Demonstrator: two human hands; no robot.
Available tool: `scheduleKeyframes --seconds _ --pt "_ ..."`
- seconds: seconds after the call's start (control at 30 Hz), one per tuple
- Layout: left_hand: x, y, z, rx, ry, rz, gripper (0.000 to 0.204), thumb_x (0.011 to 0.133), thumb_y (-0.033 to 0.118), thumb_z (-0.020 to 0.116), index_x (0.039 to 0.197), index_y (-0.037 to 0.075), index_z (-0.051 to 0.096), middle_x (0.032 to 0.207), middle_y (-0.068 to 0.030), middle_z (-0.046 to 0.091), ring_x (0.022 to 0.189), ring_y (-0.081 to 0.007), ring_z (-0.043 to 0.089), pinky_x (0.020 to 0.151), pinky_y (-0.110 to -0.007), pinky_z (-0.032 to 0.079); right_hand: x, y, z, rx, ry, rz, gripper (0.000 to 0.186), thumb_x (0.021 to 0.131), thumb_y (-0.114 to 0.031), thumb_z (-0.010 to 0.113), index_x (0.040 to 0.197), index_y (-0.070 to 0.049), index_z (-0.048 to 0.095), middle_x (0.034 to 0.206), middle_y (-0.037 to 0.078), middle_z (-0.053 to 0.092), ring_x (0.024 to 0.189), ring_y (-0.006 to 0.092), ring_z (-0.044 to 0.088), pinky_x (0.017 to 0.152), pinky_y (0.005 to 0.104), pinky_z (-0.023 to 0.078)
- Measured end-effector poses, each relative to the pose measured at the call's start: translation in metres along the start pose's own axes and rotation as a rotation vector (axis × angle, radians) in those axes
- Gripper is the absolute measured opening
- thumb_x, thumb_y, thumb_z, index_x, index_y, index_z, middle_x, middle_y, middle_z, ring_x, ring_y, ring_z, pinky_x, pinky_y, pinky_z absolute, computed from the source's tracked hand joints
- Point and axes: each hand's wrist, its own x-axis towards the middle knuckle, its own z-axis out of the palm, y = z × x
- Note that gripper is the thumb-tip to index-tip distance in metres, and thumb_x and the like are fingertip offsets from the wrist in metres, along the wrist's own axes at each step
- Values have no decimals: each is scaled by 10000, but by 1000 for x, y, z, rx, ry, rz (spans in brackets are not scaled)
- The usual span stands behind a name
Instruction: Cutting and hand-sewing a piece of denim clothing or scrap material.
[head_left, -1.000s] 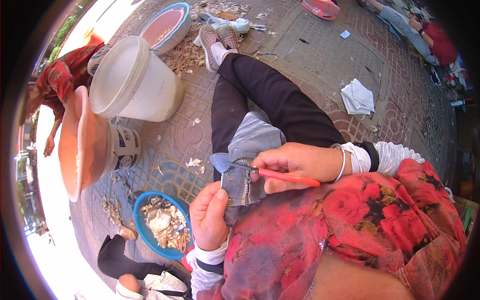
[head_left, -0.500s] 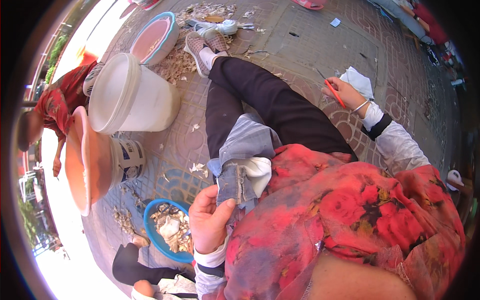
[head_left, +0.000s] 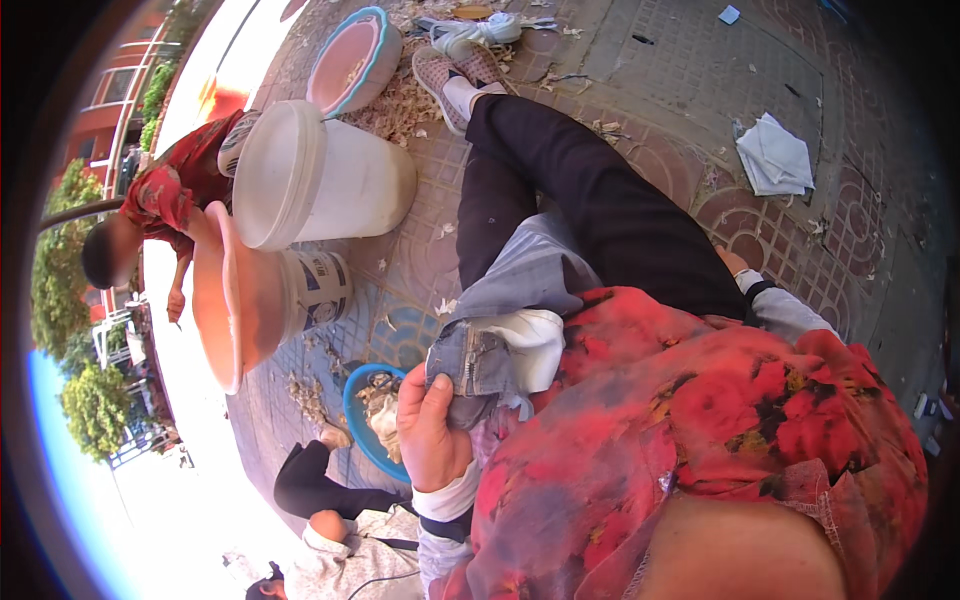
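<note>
A grey denim garment with a metal zip [head_left: 466, 362] and white lining lies across my lap. My left hand [head_left: 435, 430] is closed on its edge, with the thumb on top beside the zip. Low at the outer side of my right thigh is my right hand [head_left: 733, 262]. The leg hides most of its fingers, and whatever it may hold is out of sight. White folded cloth or paper [head_left: 776, 158] lies on the paving beyond that hand.
On the left stand a white bucket [head_left: 365, 190] and an orange basin [head_left: 245, 300] on a printed pail [head_left: 318, 288]. A blue basin [head_left: 372, 455] of scraps sits near my left hand. A pink basin [head_left: 345, 65] is farther off. Other people [head_left: 185, 200] are at the left.
My right hand has come down and in beside my thigh; the red-handled tool it held no longer shows. My left hand keeps its grip on the garment. The view has shifted.
</note>
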Motion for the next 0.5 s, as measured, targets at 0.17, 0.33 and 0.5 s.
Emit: scheduleKeyframes --seconds 0.17,0.33,0.5 --pt "-3 -1 3 -31 62 15 144 840 34 496 982 22 513 946 -87 593 847 -163 569 792 -293 453 0 -23 -24 -317 -74 -15 226 814 -190 484 959 -29 549 886 220 608 873 343 595 712 450 465" --pt "9 -3 19 56 19 -28 149 832 21 503 980 20 517 947 -85 594 844 -160 570 785 -291 458 0 -23 -54 -360 -93 -100 247 796 -208 527 939 -25 612 866 161 625 863 308 601 701 418 472" --pt "-8 -8 3 19 -29 16 174 813 -3 521 984 20 526 936 -77 601 830 -156 573 780 -292 460 -90 -148 -209 676 177 -528 256 860 -164 461 1059 -31 551 700 24 561 618 73 505 570 219 434"
